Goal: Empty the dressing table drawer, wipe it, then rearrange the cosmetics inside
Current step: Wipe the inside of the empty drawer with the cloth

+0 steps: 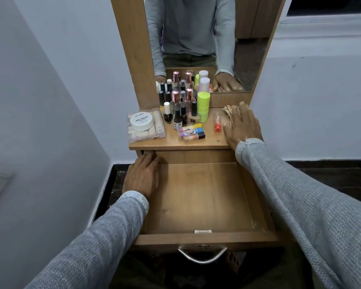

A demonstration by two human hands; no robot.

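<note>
The drawer (198, 197) is pulled out toward me, long axis front to back. My left hand (143, 176) rests flat on its left wall. My right hand (241, 126) presses a cloth (228, 113) beside the cosmetics (183, 109), fingers straight.

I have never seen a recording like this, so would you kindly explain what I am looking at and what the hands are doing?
There is no machine here: a person wears a camera on the head, looking down at their own hands. The left hand rests on the left edge of the open drawer, which looks empty. The right hand lies flat on a cloth on the tabletop. Beside it stand the cosmetics: bottles, a green jar, a nail polish tub on a clear box. The mirror behind reflects the person.
</note>
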